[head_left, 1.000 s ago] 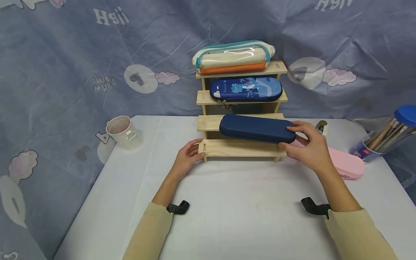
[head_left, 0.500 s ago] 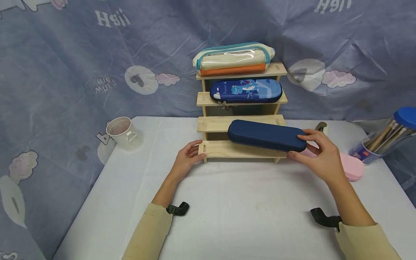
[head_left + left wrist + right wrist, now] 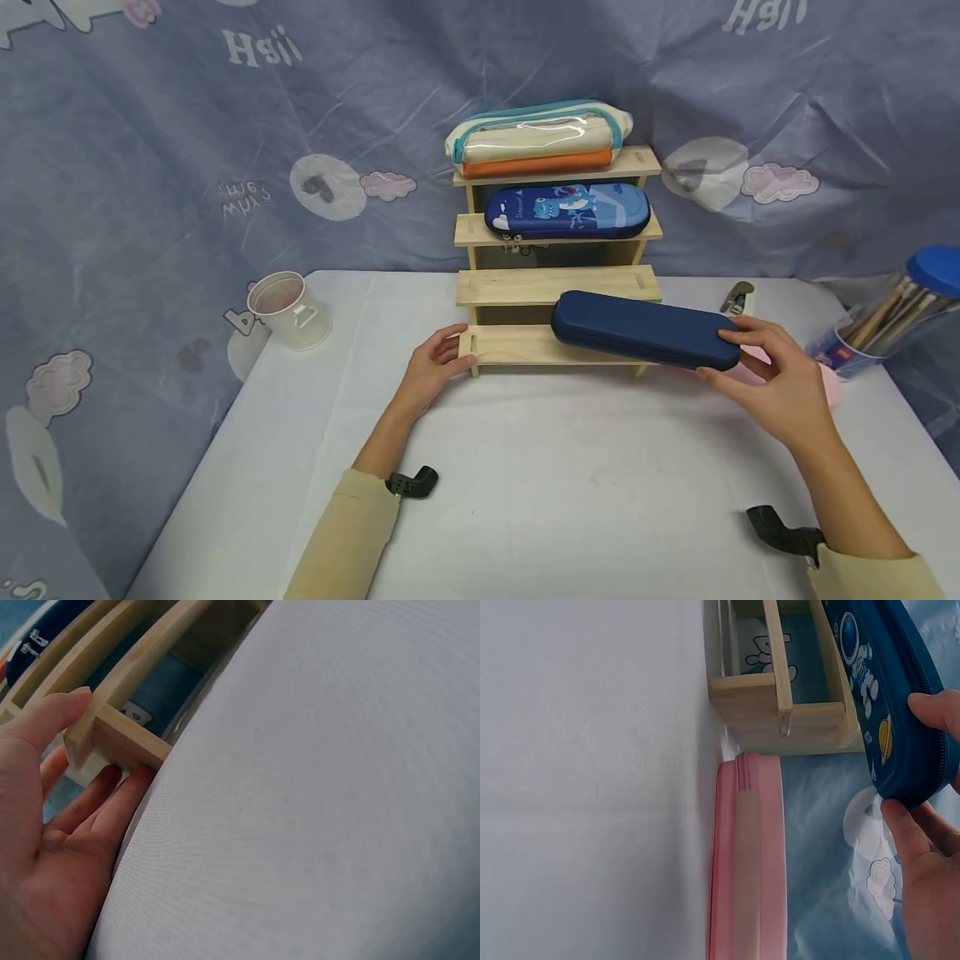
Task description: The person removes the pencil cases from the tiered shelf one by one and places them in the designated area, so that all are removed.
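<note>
A smooth, round-cornered navy zippered pencil case [image 3: 641,330], its printed face turned down, slants in the head view across the lower steps of a pale-grained wooden rack [image 3: 517,344]; the right hand [image 3: 783,383] pinches its right end between thumb and fingers; the left hand [image 3: 430,368] grips the rack's squared lower-left corner.

1 white mug [image 3: 288,312] stands near the far left corner of the white table [image 3: 525,483]. 1 clear container [image 3: 888,329] with a blue lid [image 3: 937,271] holds wooden sticks [image 3: 887,310], near the right edge. 1 small object [image 3: 737,297], identity unclear, lies toward the back. Wrinkled blue-grey fabric [image 3: 405,83] hangs behind.
</note>
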`<state>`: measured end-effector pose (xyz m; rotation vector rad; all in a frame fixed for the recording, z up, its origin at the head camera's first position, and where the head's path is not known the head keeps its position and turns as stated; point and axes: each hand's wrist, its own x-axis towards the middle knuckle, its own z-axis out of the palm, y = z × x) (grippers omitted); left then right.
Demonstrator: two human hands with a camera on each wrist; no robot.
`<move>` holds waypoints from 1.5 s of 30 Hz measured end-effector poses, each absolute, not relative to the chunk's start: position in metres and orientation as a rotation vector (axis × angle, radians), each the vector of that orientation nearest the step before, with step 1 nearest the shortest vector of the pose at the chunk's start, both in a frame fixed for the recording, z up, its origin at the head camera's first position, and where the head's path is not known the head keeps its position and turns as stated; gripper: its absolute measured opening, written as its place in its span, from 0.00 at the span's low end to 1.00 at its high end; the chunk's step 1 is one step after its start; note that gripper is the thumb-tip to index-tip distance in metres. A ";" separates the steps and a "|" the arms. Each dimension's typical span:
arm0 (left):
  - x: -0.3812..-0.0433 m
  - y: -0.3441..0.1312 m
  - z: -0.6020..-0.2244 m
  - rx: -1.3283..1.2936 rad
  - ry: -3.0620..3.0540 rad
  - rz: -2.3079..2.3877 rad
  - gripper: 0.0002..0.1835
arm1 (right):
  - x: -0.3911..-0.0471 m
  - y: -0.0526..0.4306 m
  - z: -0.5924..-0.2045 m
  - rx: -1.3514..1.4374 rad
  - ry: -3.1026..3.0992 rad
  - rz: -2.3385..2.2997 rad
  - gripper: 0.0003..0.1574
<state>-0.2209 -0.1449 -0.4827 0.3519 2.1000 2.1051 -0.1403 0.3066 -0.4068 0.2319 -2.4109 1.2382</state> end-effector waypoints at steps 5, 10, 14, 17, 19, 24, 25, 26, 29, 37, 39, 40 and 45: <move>-0.216 -0.144 -0.475 0.343 2.114 2.106 0.34 | -0.133 0.312 -0.410 0.227 -2.419 1.217 0.38; -0.215 -0.143 -0.476 0.348 2.120 2.103 0.34 | -0.124 0.319 -0.411 0.187 -2.437 1.192 0.37; -0.215 -0.143 -0.476 0.354 2.123 2.095 0.34 | -0.117 0.326 -0.415 0.149 -2.434 1.203 0.37; -0.215 -0.143 -0.477 0.355 2.118 2.094 0.34 | -0.111 0.333 -0.419 0.117 -2.432 1.212 0.38; -0.215 -0.143 -0.477 0.352 2.116 2.094 0.34 | -0.108 0.336 -0.421 0.095 -2.432 1.210 0.39; -0.215 -0.142 -0.477 0.354 2.107 2.108 0.34 | -0.099 0.343 -0.424 0.084 -2.411 1.191 0.40; -0.215 -0.143 -0.477 0.355 2.107 2.108 0.34 | -0.098 0.345 -0.425 0.087 -2.407 1.186 0.40; -0.215 -0.143 -0.477 0.358 2.104 2.110 0.34 | -0.097 0.346 -0.425 0.086 -2.407 1.180 0.40; -0.215 -0.143 -0.478 0.354 2.105 2.104 0.34 | -0.093 0.350 -0.428 0.083 -2.404 1.156 0.40; -0.217 -0.143 -0.479 0.370 2.105 2.107 0.34 | -0.084 0.360 -0.434 0.047 -2.393 1.138 0.37; -0.217 -0.143 -0.479 0.365 2.105 2.110 0.34 | -0.081 0.362 -0.435 0.010 -2.418 1.122 0.36; -0.217 -0.143 -0.479 0.362 2.103 2.113 0.34 | -0.079 0.363 -0.436 -0.006 -2.425 1.117 0.36; -0.218 -0.143 -0.479 0.365 2.087 2.127 0.34 | -0.073 0.369 -0.439 -0.059 -2.453 1.104 0.38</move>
